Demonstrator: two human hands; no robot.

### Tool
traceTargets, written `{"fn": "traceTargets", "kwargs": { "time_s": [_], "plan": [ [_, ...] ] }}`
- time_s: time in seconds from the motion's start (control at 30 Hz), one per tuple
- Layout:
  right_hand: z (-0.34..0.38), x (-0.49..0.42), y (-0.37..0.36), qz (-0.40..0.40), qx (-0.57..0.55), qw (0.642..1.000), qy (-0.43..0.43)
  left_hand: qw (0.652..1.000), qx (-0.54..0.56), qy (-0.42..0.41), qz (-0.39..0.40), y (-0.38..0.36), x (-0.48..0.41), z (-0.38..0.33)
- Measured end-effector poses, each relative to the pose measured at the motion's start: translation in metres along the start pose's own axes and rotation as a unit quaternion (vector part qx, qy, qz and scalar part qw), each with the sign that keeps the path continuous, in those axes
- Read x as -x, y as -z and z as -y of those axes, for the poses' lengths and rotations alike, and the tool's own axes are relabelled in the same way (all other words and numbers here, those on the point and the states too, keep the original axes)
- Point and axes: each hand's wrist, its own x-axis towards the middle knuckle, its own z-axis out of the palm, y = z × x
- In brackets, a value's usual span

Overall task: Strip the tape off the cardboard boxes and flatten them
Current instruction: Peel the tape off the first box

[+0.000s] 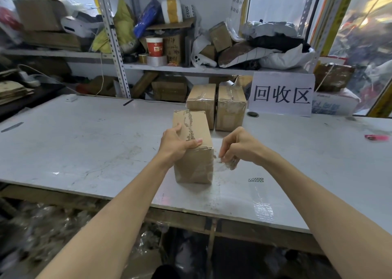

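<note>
Head view: box (193, 151) stands at frame centre on the tabletop (84, 141).
Left hand (176, 145) grips its top to steady it; right hand (235, 149) pinches clear tape (222, 166) to peel it off the side.

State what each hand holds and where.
Left hand grips the box by its top near edge; right hand pinches clear tape at the box's right side.

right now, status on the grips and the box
Left grip holds the near box by its top. Right grip pinches clear tape at its side. Two taped boxes behind, untouched.
</note>
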Motion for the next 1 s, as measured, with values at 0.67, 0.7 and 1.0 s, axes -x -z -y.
{"fn": "traceTargets", "kwargs": {
  "time_s": [0.67,0.7,1.0],
  "plan": [
    [0.051,0.003,-0.01,-0.311,-0.12,0.941,0.058,0.976,-0.165,-0.096,-0.105,0.031,0.017,-0.037],
    [0.055,0.004,-0.012,-0.326,-0.112,0.937,0.048,0.975,-0.171,-0.085,-0.111,0.034,0.016,-0.04],
    [0.049,0.007,-0.042,-0.335,-0.095,0.937,0.001,0.971,-0.176,-0.061,-0.147,0.032,0.023,-0.043]
  ]
}}
